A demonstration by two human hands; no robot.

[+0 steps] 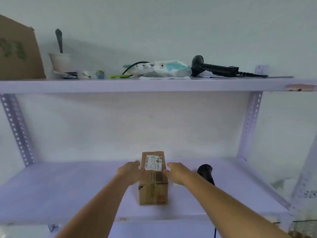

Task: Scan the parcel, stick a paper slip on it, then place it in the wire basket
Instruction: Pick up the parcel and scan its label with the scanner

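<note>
A small brown cardboard parcel (153, 179) with a white shipping label on top lies on the lower shelf (68, 191). My left hand (129, 170) is against its left side and my right hand (176, 172) against its right side, fingers spread, flanking the box. Whether they grip it or only touch it is unclear. A black handheld scanner (205, 173) rests on the lower shelf just right of my right forearm. A second black scanner (212, 67) lies on the upper shelf. Part of a wire basket (303, 227) shows at the bottom right corner.
The upper shelf (154, 85) holds a large cardboard box (18, 50), a white cup with a tool in it (60, 60), a tape roll (85, 74), a green pen (120, 76), a wipes pack (163, 68) and loose papers. Perforated metal uprights (15, 127) frame the sides.
</note>
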